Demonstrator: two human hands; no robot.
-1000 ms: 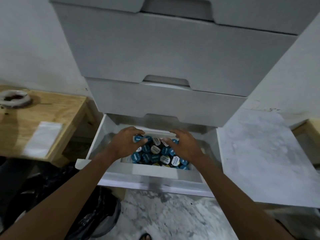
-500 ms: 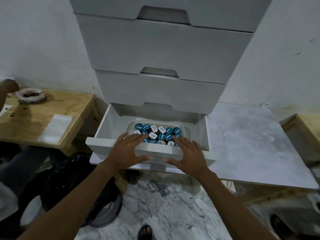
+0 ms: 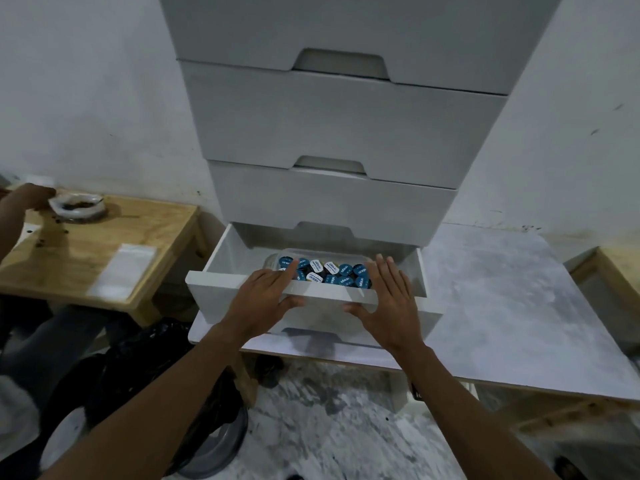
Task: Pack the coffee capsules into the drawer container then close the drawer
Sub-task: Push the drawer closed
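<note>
Change: Both hands have come out from over the capsules and now lie flat on the front panel of the bottom drawer, which sits a little further in than it did a second ago.

Drawer unit: A tall white stack of drawers, the landmark here; the upper fronts are all shut, and only the lowest one stands pulled out towards the camera.

Grey board: Lies flat to the right of the drawer unit and runs under its base.

Wooden stool-table: To the left of the drawer unit, carrying a clear plastic bag and a shallow dish of dark grounds; another person's hand reaches in at its far edge.

Clear container: Sits inside the open drawer, just in front of the drawer unit's face, apparently set there so the capsules travel in with the drawer.

Coffee capsules: Blue and white lids up, packed closely in the container; packing looks done, closing not yet.

Left hand: Spread open and holding nothing, palm on the drawer front, fingertips over its top edge.

Right hand: Likewise open and empty, fingers extended over the top edge, thumb on the front face; the paired placement suggests an even push to shut the drawer.
</note>
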